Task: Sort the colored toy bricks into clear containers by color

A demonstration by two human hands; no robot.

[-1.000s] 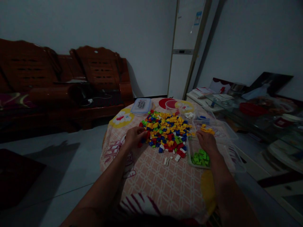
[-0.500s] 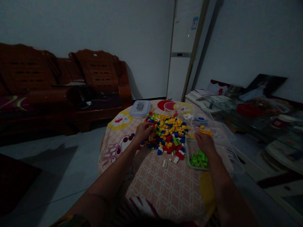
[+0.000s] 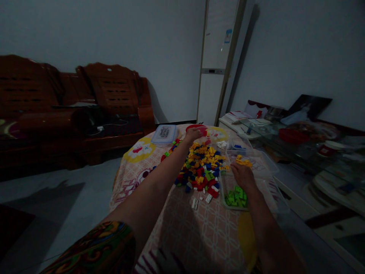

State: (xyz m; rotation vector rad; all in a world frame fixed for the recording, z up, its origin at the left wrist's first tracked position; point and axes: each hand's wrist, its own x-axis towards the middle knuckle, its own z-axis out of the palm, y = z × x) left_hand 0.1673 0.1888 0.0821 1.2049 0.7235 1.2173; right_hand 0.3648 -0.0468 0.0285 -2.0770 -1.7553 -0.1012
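My left hand [image 3: 194, 134] reaches over the far side of the table, its fingers closed on a red toy building brick [image 3: 204, 133]. Below that forearm spreads a mixed heap of building bricks [image 3: 202, 156], mostly yellow, with red, blue, green and white ones. My right hand [image 3: 242, 176] is above the near clear plastic box [image 3: 224, 190], fingers pinched at a yellow building brick [image 3: 225, 168]; the grip is small and dim. Green bricks [image 3: 236, 197] lie in that box. More yellow bricks [image 3: 243, 161] sit in the clear container just beyond my right hand.
White bricks [image 3: 222, 144] and blue bricks [image 3: 238, 147] are in clear containers at the back right. A blue-rimmed lid [image 3: 164, 134] lies at the back left. Loose white bricks [image 3: 195, 203] are near the front. A glass-topped stand [image 3: 302, 148] is at right, wooden seating [image 3: 111, 91] at left.
My left hand has moved from the heap's left edge away to the back of the table, carrying the red brick. My right hand stays almost in place. The view has shifted slightly.
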